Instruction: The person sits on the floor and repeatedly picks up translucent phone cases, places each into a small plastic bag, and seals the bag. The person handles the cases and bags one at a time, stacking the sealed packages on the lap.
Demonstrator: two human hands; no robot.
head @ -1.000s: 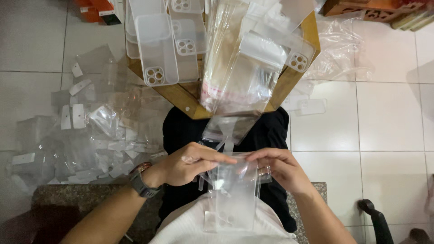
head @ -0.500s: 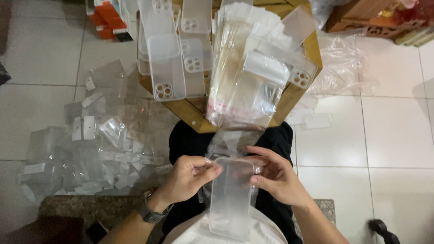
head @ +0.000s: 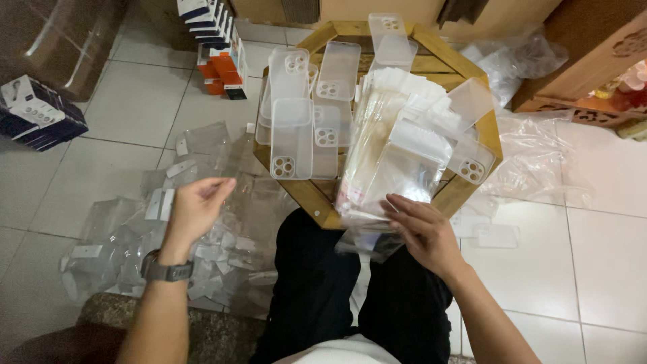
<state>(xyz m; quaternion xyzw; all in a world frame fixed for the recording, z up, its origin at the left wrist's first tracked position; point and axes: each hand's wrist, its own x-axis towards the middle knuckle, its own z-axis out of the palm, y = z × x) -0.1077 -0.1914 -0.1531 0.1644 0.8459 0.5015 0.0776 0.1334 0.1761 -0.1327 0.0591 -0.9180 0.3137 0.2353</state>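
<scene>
Both hands have split apart since half a second ago, and the clear phone case held between them over the lap is gone from view. Left hand [head: 195, 205] now hangs out over the heap of discarded plastic wrappers [head: 135, 243] on the floor tiles, fingers loosely curled, holding nothing visible; likely it just let something go, though no falling piece shows. Right hand [head: 421, 229] rests on the near end of the stack of clear sleeve bags [head: 391, 155] on the octagonal wooden stool [head: 317, 205], fingers spread flat, pinching nothing for certain. Frosted phone cases [head: 293, 128] lie beside the bags. Where the earlier case went cannot be told. Boxes [head: 37, 111] at left are cut off.
</scene>
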